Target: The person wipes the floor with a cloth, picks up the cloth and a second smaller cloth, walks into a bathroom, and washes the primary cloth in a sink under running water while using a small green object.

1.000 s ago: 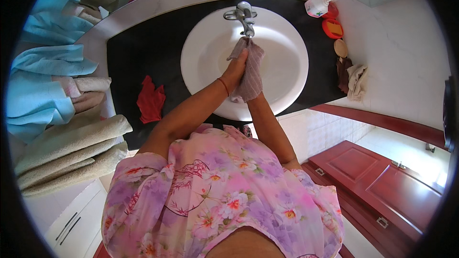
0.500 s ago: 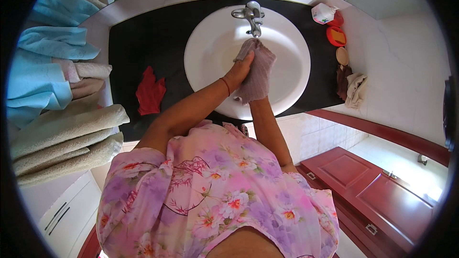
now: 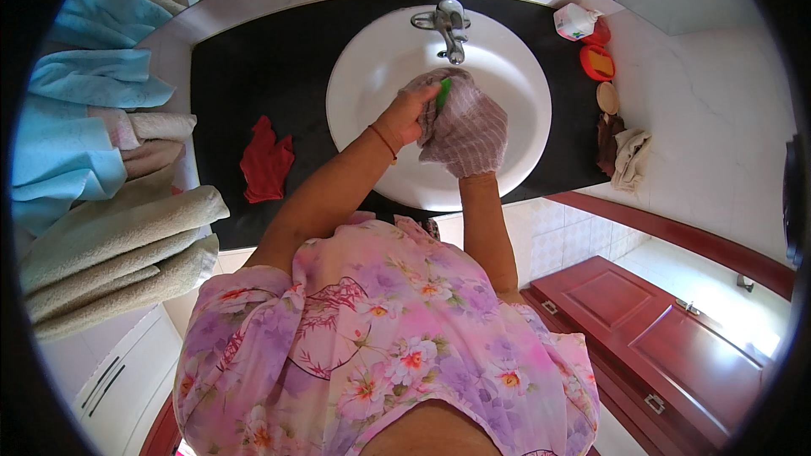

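One cloth (image 3: 473, 128) covers the right grip (image 3: 479, 180), closure unseen; left grip (image 3: 407, 112) clasps green piece (image 3: 443, 94).

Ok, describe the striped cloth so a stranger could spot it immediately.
Find the white oval sink set in the black counter. In front of its silver tap, a greyish-mauve cloth hides the right hand. Its pale stripes set it apart from the plain red cloth on the counter.

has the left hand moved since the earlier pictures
Yes. Judged against the faucet, the left hand has shifted toward the person's left.
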Demonstrator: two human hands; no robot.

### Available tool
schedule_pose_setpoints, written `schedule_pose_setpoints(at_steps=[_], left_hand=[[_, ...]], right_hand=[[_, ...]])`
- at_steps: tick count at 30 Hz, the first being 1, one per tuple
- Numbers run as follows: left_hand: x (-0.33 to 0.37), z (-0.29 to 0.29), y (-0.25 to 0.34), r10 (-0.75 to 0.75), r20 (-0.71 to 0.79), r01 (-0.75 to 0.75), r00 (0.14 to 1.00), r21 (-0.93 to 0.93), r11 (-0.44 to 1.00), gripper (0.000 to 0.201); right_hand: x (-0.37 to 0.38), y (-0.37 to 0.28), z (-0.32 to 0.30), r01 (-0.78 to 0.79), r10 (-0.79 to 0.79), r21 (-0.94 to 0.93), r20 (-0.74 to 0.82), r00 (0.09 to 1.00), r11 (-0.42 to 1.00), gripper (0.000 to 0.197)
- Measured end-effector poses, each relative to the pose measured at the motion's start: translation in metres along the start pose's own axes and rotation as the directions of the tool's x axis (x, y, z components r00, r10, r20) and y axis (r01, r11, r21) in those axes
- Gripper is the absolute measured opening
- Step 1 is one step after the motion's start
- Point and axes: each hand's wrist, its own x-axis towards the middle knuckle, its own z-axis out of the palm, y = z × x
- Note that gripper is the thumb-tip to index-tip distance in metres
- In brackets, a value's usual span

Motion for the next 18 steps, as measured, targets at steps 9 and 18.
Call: schedule_pose_setpoints(at_steps=[9, 18], left_hand=[[0.004, -0.009, 0.002, 0.142, -0.138, -0.113, 0.980, 0.199, 0.974, 0.029], [-0.002, -0.050, -0.008, 0.051, -0.486, -0.008, 0.873, 0.089, 0.996, 0.024]], right_hand=[[0.006, -0.004, -0.016, -0.136, 0.067, 0.212, 0.305, 0.950, 0.968, 0.057], [-0.078, 0.116, 0.091, -0.154, -0.077, 0.676, 0.298, 0.951, 0.721, 0.052]])
